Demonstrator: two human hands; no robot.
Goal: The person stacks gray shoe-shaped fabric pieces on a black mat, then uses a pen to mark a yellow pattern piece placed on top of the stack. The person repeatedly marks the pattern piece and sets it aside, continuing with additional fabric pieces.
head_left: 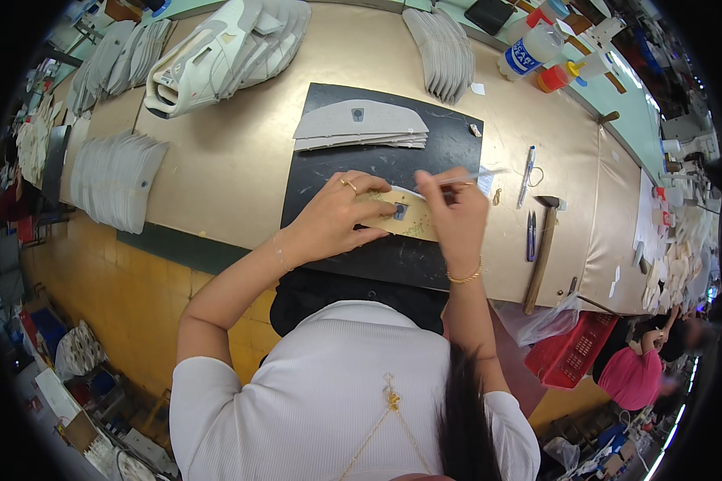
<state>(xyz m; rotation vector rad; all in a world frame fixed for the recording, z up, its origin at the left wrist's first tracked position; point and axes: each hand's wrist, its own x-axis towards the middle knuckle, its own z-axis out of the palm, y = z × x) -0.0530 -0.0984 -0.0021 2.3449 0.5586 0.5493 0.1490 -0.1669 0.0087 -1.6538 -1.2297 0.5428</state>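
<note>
Cream-coloured cut piece (409, 215) flat on black mat (457, 136), centre of table (233, 160). Left hand (341, 216) pressed open on its left part. Right hand (457, 212) pinched around thin brush (477, 177) above its right end. Grey stack (359, 124) farther back; hammer (541, 252) right.

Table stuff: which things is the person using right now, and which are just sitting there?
In use: cream shoe piece, held flat by left hand; thin brush in right hand; black mat.

Lying about: hammer, pen, glue bottles, grey stack.
</note>
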